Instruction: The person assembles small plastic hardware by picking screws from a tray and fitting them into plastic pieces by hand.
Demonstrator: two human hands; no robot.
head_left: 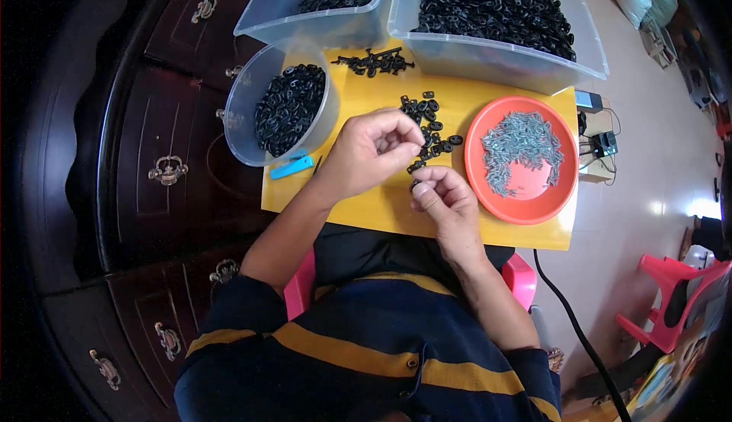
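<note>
Over the yellow table my left hand [374, 151] is closed, thumb and forefinger tips together; anything between them is too small or hidden to make out. Lower and to its right, my right hand [451, 207] pinches a small black plastic part [415, 183] between thumb and forefinger. Just beyond the hands lies a loose cluster of small black oval parts [433, 126]. An orange-red plate [526, 216] to the right holds many small silver screws [522, 147]. Left of my left hand, a light-blue tool [292, 166] rests on the table.
A round clear tub [238, 128] of black parts stands at the left. Two clear bins, one at the back left [263, 25] and one at the back right [488, 52], hold more. Black strips [374, 62] lie before them. Dark drawers [164, 117] border the left; a yellow table [366, 208] carries everything.
</note>
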